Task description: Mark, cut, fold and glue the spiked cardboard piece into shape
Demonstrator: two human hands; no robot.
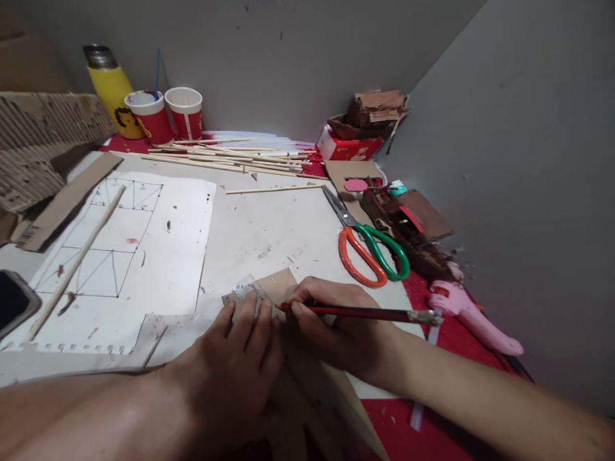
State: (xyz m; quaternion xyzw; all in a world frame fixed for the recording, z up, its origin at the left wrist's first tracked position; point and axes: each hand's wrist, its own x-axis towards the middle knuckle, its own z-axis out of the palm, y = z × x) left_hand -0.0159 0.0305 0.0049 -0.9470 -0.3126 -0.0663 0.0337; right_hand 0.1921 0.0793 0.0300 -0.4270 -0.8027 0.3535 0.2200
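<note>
My right hand [331, 317] grips a red and black pencil [368, 312], its tip low against a small piece of brown cardboard [278, 283]. Flat across the near side of that cardboard lie the fingers of my left hand [240, 346], slightly apart and pressing down. A shiny, see-through strip [247, 286] shows beside the left fingertips; I cannot tell what it is. Scissors [365, 240] with one orange and one green handle lie open beyond my right hand. Left of my hands is a white sheet [163, 256] with drawn truss-like lines, a wooden stick [79, 259] resting on it.
Several thin sticks [225, 157] lie at the back near two paper cups [185, 105] and a yellow bottle [113, 89]. A pink glue gun [475, 317] is at the right. Corrugated cardboard [48, 141] and a phone [16, 301] are at the left.
</note>
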